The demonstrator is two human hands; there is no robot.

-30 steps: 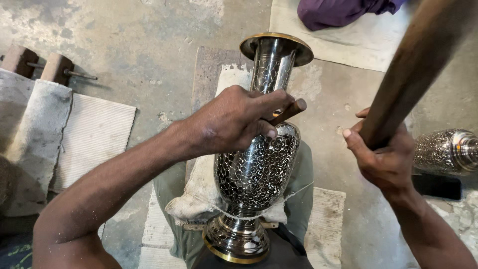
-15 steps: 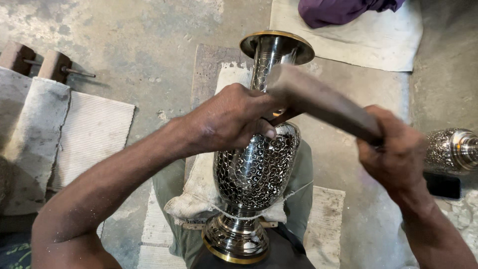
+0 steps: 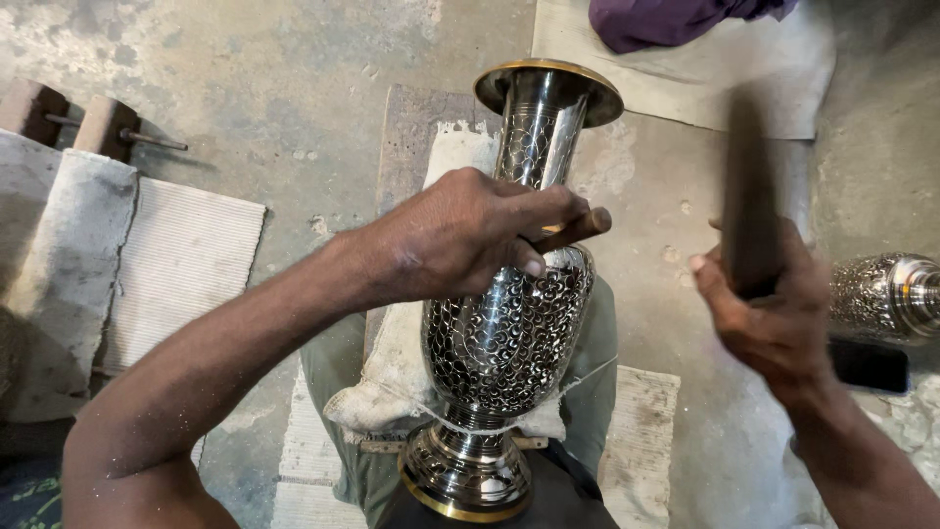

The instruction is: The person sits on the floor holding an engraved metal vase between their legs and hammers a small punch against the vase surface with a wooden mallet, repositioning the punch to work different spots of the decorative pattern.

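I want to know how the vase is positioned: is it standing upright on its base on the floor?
No, the vase lies tilted across the person's lap on a cloth pad, steadied by the left hand.

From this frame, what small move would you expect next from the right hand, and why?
Probably a short downward swing of the wooden mallet onto the chisel. The right hand grips the mallet raised and motion-blurred, apart from the chisel, while the left hand presses the chisel against the shoulder of the engraved metal vase, which lies on a cloth pad.
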